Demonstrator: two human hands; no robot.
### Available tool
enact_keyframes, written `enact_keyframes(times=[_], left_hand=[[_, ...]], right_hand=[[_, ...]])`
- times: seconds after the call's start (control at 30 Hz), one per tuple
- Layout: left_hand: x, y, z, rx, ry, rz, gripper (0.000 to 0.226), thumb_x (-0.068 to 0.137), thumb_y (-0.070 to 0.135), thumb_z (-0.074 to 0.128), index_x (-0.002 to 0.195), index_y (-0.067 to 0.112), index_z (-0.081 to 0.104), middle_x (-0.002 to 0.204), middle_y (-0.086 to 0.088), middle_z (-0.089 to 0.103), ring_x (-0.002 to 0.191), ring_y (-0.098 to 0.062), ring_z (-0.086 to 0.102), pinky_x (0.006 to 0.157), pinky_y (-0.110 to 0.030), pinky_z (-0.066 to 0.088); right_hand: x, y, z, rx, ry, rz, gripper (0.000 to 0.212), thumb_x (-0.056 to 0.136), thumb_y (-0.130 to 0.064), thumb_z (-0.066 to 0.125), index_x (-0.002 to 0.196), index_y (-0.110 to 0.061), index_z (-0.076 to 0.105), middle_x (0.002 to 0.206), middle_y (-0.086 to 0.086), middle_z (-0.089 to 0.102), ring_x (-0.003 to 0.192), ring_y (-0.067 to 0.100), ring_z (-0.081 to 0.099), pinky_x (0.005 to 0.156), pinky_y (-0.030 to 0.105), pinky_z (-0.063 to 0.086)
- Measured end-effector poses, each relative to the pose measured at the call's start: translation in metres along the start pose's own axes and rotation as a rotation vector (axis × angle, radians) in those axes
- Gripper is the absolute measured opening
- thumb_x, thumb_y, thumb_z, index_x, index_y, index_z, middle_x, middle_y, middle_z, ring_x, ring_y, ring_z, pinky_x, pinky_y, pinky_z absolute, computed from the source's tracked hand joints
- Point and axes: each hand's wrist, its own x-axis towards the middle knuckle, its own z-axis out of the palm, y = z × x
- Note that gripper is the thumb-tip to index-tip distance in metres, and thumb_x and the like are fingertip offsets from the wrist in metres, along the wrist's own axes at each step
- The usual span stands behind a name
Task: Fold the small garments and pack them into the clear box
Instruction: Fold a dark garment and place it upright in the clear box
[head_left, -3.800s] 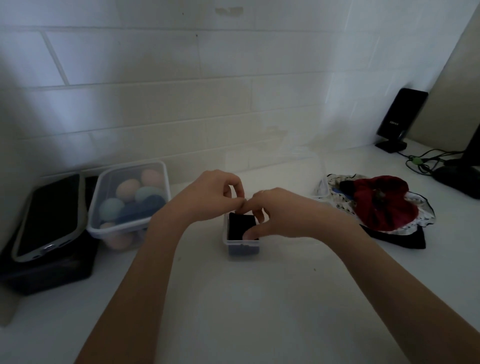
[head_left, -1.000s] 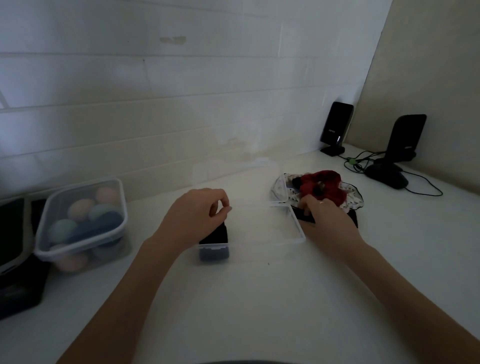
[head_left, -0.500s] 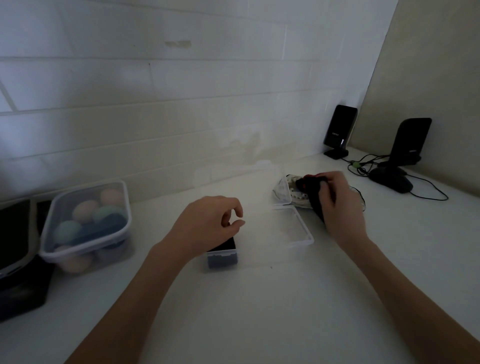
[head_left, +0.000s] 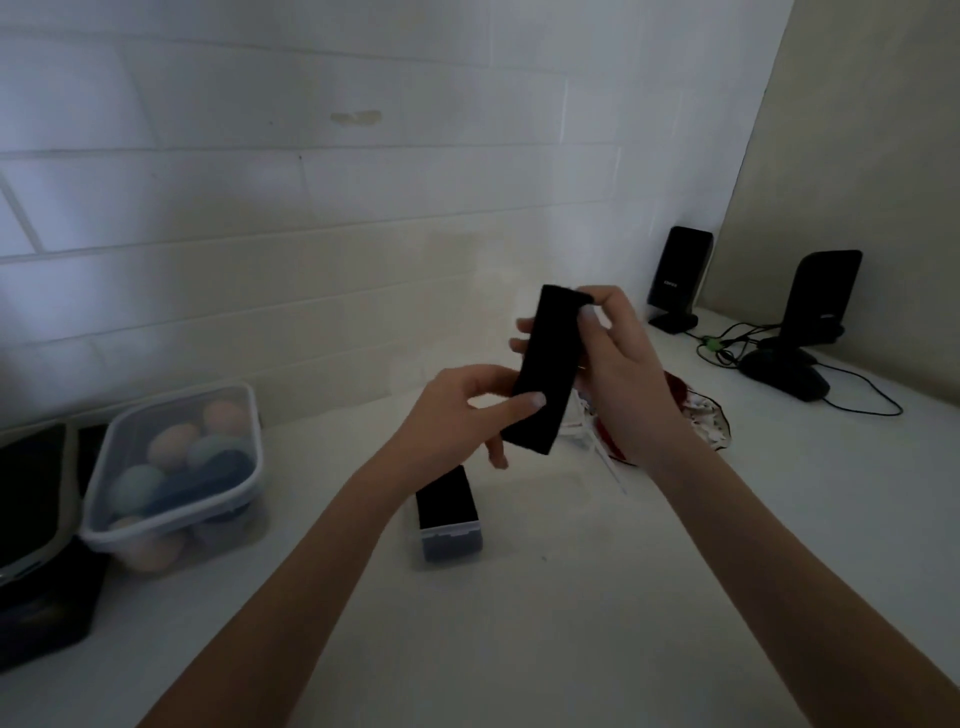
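Observation:
Both hands hold a narrow folded black garment (head_left: 548, 366) upright in the air above the counter. My right hand (head_left: 615, 374) grips its upper end, and my left hand (head_left: 460, 410) pinches its lower part between thumb and fingers. Below them stands the small clear box (head_left: 449, 535) with dark folded cloth inside. Its clear lid (head_left: 545, 493) lies flat to the right of it. Behind my right wrist lies a pile of red and white patterned garments (head_left: 698, 415), mostly hidden.
A lidded clear tub (head_left: 176, 473) of pastel rolled items stands at the left, beside black flat items (head_left: 31, 499) on a dark box. Two black speakers (head_left: 678, 275) (head_left: 815, 306) with cables (head_left: 852, 395) stand at the back right against the tiled wall.
My right hand took the black garment from the pile and lifted it. My left hand left the box and rose to pinch the garment's lower part.

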Motion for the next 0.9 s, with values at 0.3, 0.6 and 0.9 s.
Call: enact_keyframes(times=[0.3, 0.6, 0.9], left_hand=[[0.002, -0.024, -0.01, -0.08, 0.229, -0.067, 0.013, 0.076, 0.015, 0.074, 0.075, 0.015, 0.061, 0.075, -0.001, 0.067, 0.04, -0.011, 0.059, 0.034, -0.018, 0.036], [0.002, -0.019, -0.012, -0.512, 0.23, -0.383, 0.041, 0.091, 0.042, 0.049, 0.078, 0.006, 0.062, 0.07, -0.012, 0.068, 0.059, -0.02, 0.072, 0.044, -0.023, 0.051], [0.001, -0.032, -0.018, -0.549, 0.152, -0.298, 0.024, 0.089, -0.001, 0.05, 0.109, -0.004, 0.062, 0.074, -0.004, 0.074, 0.065, -0.012, 0.071, 0.058, -0.02, 0.057]], right_hand=[[0.006, 0.027, 0.006, -0.097, -0.078, 0.098, 0.015, 0.087, -0.006, 0.06, 0.098, -0.016, 0.064, 0.07, -0.012, 0.071, 0.065, -0.001, 0.064, 0.062, 0.015, 0.051], [-0.005, 0.022, 0.01, -0.24, -0.123, -0.207, 0.017, 0.08, 0.005, 0.065, 0.093, -0.005, 0.063, 0.086, -0.001, 0.067, 0.08, 0.001, 0.065, 0.071, 0.013, 0.05], [-0.023, 0.038, 0.016, -0.51, -0.331, -0.175, 0.014, 0.08, -0.012, 0.071, 0.093, -0.011, 0.065, 0.089, -0.003, 0.072, 0.087, 0.003, 0.068, 0.086, 0.024, 0.053]])
